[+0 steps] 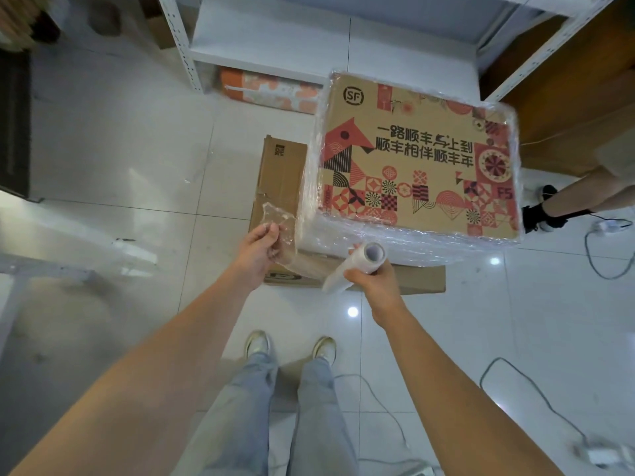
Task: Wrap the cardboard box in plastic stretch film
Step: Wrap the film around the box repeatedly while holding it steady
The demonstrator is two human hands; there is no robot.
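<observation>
A brown cardboard box with red and black printed patterns stands ahead of me, its sides banded in clear stretch film. My right hand grips the roll of stretch film just in front of the box's near side. To the left, my left hand pinches the loose end of the film, pulled out from the roll and held apart from the box's near left corner.
The box sits on a flattened plain cardboard sheet on a white tiled floor. White metal shelving stands behind. Another person's legs are at the right. Cables trail across the floor, and my own feet are below.
</observation>
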